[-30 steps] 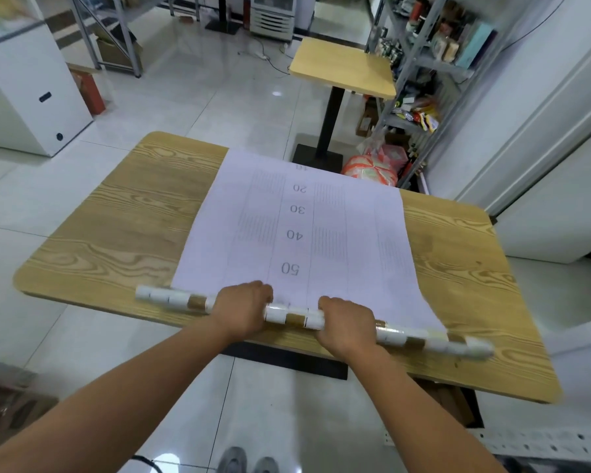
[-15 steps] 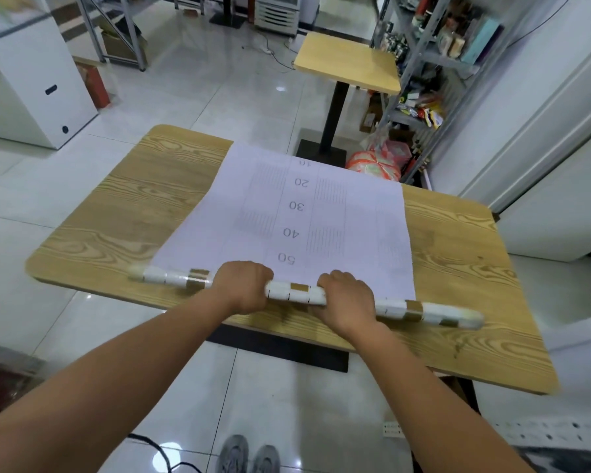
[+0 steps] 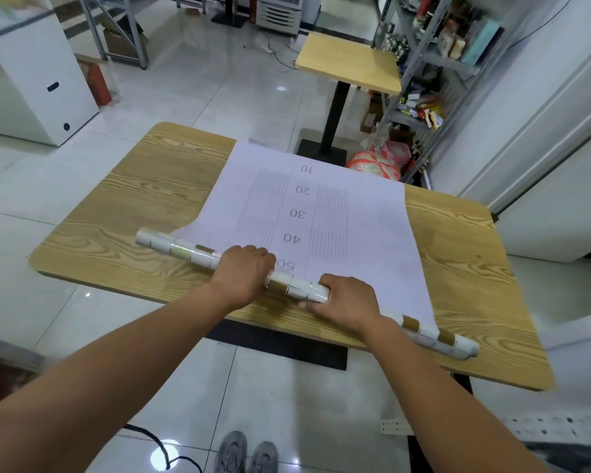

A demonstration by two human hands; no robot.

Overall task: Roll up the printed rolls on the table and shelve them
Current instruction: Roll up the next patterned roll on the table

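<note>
Printed roll (image 3: 297, 289) lies slanted across near part of wooden table (image 3: 133, 206), its unrolled sheet (image 3: 355, 213) spread flat toward far side. Left hand (image 3: 244, 276) and right hand (image 3: 347, 302): fingers curled over roll's middle, gripping it, side by side.

You have one view only: your head camera looks forward and down, close over the wooden table (image 3: 116, 254) at frame centre, your shoes (image 3: 232, 452) at bottom centre.
</note>
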